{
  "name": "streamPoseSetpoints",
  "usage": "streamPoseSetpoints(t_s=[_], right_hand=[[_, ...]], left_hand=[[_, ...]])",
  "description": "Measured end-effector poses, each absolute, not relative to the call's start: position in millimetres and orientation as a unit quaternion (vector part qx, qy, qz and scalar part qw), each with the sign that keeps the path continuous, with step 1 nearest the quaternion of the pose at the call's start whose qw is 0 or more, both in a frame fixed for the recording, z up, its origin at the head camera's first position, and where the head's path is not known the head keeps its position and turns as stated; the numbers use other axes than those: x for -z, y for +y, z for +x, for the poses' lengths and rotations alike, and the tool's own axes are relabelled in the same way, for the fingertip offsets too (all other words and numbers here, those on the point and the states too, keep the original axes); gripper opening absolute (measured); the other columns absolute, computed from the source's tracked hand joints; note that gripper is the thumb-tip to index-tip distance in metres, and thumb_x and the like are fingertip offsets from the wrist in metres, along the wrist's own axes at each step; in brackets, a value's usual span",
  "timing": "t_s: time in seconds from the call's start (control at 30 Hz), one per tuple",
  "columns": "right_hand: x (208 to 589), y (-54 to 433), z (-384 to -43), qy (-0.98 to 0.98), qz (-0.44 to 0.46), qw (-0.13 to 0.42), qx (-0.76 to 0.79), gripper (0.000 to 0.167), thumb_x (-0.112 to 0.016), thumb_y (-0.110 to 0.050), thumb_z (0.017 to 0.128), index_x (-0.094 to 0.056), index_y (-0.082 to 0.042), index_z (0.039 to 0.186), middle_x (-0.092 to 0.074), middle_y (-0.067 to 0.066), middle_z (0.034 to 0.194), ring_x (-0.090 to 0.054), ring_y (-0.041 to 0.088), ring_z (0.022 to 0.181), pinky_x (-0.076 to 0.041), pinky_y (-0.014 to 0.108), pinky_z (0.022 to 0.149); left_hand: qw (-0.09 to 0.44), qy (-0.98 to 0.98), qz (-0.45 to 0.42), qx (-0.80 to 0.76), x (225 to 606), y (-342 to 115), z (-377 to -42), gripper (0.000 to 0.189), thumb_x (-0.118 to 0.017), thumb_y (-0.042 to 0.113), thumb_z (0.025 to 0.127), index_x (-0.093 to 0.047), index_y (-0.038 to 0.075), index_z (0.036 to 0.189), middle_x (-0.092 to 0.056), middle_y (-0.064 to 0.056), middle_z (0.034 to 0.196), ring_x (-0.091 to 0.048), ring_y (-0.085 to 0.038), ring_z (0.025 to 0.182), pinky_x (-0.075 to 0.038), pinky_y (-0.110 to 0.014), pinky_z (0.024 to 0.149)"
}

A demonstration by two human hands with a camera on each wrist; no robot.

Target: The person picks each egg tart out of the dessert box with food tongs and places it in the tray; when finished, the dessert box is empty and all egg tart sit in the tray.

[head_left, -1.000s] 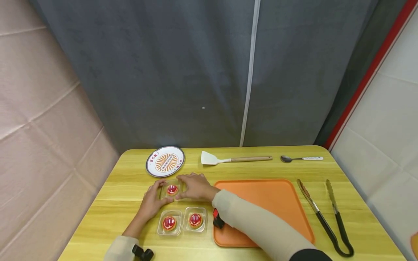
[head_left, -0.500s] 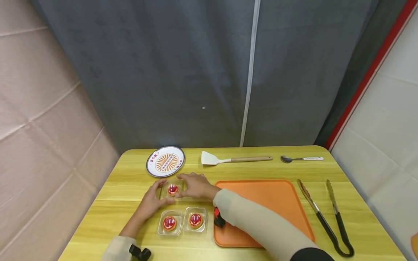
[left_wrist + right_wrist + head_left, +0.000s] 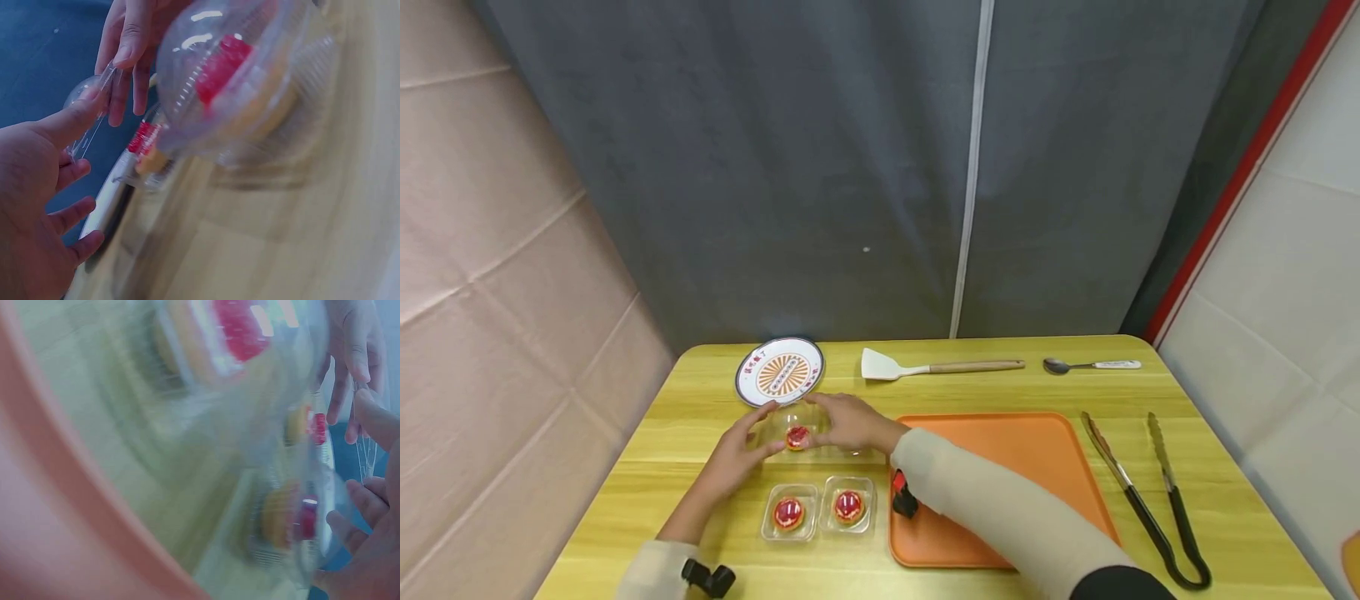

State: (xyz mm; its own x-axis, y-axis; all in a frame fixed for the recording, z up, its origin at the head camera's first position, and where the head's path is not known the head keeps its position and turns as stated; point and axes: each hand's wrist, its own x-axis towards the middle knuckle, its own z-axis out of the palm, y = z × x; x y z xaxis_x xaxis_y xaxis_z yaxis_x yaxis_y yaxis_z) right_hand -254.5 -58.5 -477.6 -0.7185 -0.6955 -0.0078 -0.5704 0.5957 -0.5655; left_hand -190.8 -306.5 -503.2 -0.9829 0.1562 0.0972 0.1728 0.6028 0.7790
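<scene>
Left hand (image 3: 730, 458) and right hand (image 3: 853, 423) face each other below the plate. Between them, thumb and fingers of each pinch a clear plastic lid (image 3: 90, 134), seen nearly edge-on in both wrist views. In the head view a small tart with red topping (image 3: 797, 437) sits under the lid; its clear box is partly hidden by the hands. The left wrist view shows that tart (image 3: 149, 147) apart from the lid. Nearer the person, two domed clear boxes hold tarts, one on the left (image 3: 788, 514), one on the right (image 3: 849, 506). A further boxed tart (image 3: 287, 515) appears in the right wrist view.
A white patterned plate (image 3: 780, 372) lies behind the hands. An orange tray (image 3: 1000, 450) is under the right forearm. Farther right are a white spatula with wooden handle (image 3: 940, 365), a spoon (image 3: 1090, 365) and black-handled tongs (image 3: 1150, 508).
The lid has come up off the box, with both hands rising slightly toward the plate. The left hand and forearm have shifted left. A box edge now shows beneath the right hand.
</scene>
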Motion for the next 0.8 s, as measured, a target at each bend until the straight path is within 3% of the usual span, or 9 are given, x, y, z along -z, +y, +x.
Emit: streamPoseSetpoints(t_s=[0.23, 0.33, 0.43, 0.57, 0.67, 0.8], right_hand=[[455.3, -54.0, -254.1, 0.862, -0.385, 0.111, 0.309, 0.083, -0.070, -0.054, 0.095, -0.034, -0.019, 0.162, -0.041, 0.006, 0.163, -0.043, 0.024, 0.147, -0.037, 0.042, 0.121], [448.8, -53.2, -254.1, 0.841, -0.401, 0.119, 0.343, 0.078, -0.070, -0.051, 0.096, -0.037, -0.023, 0.161, -0.042, 0.003, 0.162, -0.048, 0.022, 0.142, -0.043, 0.040, 0.116], [443.3, -53.9, -253.8, 0.814, -0.405, 0.142, 0.391, 0.070, -0.070, -0.045, 0.098, -0.043, -0.023, 0.159, -0.047, 0.001, 0.158, -0.058, 0.022, 0.132, -0.051, 0.034, 0.107], [437.7, -54.0, -253.2, 0.781, -0.375, 0.189, 0.462, 0.061, -0.069, -0.036, 0.100, -0.048, -0.019, 0.155, -0.054, 0.006, 0.153, -0.060, 0.026, 0.130, -0.053, 0.032, 0.103], [436.9, -51.8, -253.0, 0.753, -0.340, 0.228, 0.515, 0.058, -0.068, -0.033, 0.101, -0.049, -0.018, 0.154, -0.057, 0.010, 0.148, -0.060, 0.024, 0.129, -0.054, 0.033, 0.102], [439.6, -48.8, -253.9, 0.689, -0.298, 0.292, 0.593, 0.055, -0.064, -0.027, 0.104, -0.047, -0.014, 0.155, -0.054, 0.015, 0.148, -0.062, 0.027, 0.127, -0.052, 0.046, 0.107]], left_hand=[[0.020, -0.901, -0.094, 0.423, 484.1, -308.2, -191.6, 0.071, -0.077, 0.036, 0.094, -0.048, 0.007, 0.152, -0.053, -0.018, 0.152, -0.046, -0.042, 0.140, -0.043, -0.066, 0.108], [0.016, -0.900, -0.103, 0.424, 478.0, -308.7, -192.2, 0.064, -0.074, 0.035, 0.097, -0.051, 0.005, 0.149, -0.057, -0.018, 0.147, -0.050, -0.042, 0.135, -0.047, -0.064, 0.106], [0.014, -0.898, -0.106, 0.427, 472.3, -307.8, -192.1, 0.057, -0.070, 0.032, 0.100, -0.054, 0.004, 0.147, -0.060, -0.019, 0.142, -0.053, -0.040, 0.131, -0.051, -0.059, 0.103], [0.015, -0.904, -0.104, 0.415, 464.0, -303.8, -189.8, 0.055, -0.067, 0.028, 0.102, -0.051, 0.005, 0.149, -0.062, -0.021, 0.137, -0.056, -0.040, 0.128, -0.053, -0.057, 0.100], [0.048, -0.916, -0.127, 0.376, 459.2, -300.2, -185.3, 0.069, -0.072, 0.027, 0.098, -0.041, 0.009, 0.157, -0.063, -0.019, 0.135, -0.059, -0.039, 0.124, -0.053, -0.059, 0.097], [0.162, -0.932, -0.201, 0.253, 456.1, -295.6, -178.5, 0.102, -0.089, 0.027, 0.081, -0.030, 0.015, 0.163, -0.062, -0.019, 0.133, -0.063, -0.039, 0.116, -0.056, -0.059, 0.091]])
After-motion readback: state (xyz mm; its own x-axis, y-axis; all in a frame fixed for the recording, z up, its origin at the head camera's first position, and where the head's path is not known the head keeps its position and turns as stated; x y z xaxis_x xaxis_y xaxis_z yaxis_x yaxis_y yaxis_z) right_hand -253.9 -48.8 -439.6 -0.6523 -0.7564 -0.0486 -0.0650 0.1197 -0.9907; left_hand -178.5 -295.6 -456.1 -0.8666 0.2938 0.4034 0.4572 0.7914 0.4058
